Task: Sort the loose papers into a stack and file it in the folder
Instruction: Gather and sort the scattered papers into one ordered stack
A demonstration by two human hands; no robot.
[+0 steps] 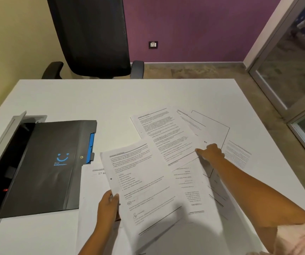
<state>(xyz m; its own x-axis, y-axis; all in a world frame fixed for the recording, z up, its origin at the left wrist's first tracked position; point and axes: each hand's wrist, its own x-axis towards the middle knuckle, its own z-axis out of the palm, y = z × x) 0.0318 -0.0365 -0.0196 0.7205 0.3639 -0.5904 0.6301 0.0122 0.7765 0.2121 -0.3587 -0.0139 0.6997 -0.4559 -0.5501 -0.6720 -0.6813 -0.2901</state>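
Several printed sheets lie spread over the right half of the white table (96, 100). My left hand (108, 205) grips the lower left edge of a printed sheet (138, 172), lifted slightly off the pile. My right hand (210, 152) reaches forward, and its fingertips pinch the lower right corner of another printed sheet (164, 133) farther back. More loose papers (238, 155) lie beyond and under my right arm. The black folder (45, 166) with a blue smile logo and blue tab lies closed at the left.
An open cable box (6, 137) set into the table lies under the folder's left side. A black office chair (93, 37) stands behind the far table edge. A glass door (295, 80) is at the right, where the table's right edge runs diagonally.
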